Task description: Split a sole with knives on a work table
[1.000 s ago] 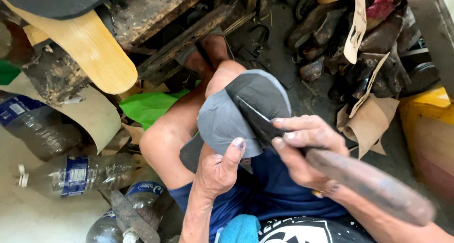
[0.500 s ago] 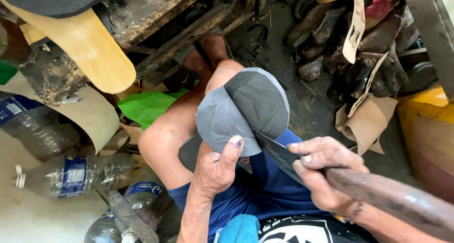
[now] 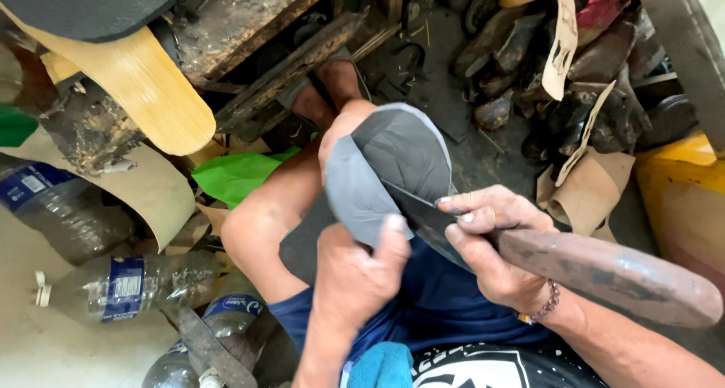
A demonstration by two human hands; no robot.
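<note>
Now blade (image 3: 430, 220) slices rubbery grey sheet (image 3: 385, 169).

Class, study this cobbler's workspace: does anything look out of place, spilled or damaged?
Yes. Plastic bottles lie tipped on their sides at the left, among loose cardboard scraps. Worn shoes sit heaped at the upper right. The grey sole piece in the hands looks intact.

Blue shorts (image 3: 423, 297), beaded bracelet (image 3: 545, 306), printed black shirt (image 3: 483, 369)
</note>
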